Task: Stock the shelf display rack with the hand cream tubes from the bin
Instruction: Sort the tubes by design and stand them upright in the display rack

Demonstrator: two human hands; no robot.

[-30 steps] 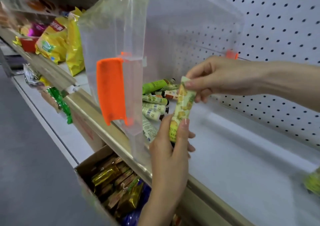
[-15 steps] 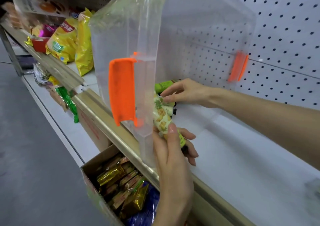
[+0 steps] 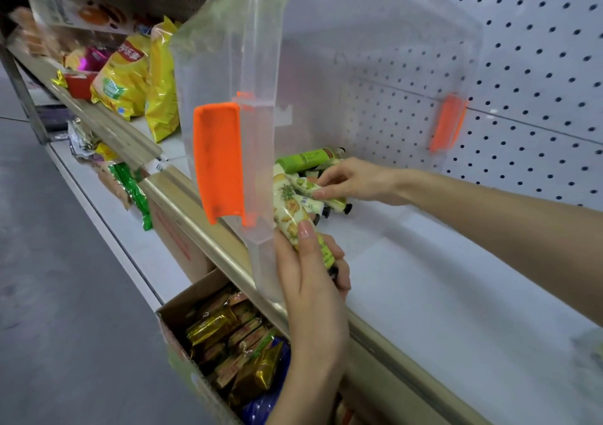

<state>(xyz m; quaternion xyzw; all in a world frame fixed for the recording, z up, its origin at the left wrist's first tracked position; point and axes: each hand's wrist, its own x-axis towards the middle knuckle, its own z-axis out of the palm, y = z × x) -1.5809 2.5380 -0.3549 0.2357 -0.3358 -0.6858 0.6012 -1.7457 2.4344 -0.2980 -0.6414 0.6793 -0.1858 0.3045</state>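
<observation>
The pineapple-print hand cream tube (image 3: 290, 215) is gripped in the left hand (image 3: 310, 277), fingers curled round its lower half, at the front edge of the clear bin (image 3: 359, 49). The right hand (image 3: 352, 180) reaches into the pile of tubes (image 3: 310, 158) still lying in the bin; whether its fingers pinch one or only touch it, I cannot tell.

The bin lies tipped on its side on the white shelf (image 3: 440, 294). I judge the stocking to be at an early stage: several tubes remain in the bin, and no tube shows set out in any rack.

The display rack itself is not in view. The bin's cloudy wall and orange latch (image 3: 219, 160) hide part of the pile, so a count is impossible. A greenish blur (image 3: 594, 346) at the right edge cannot be identified.
</observation>
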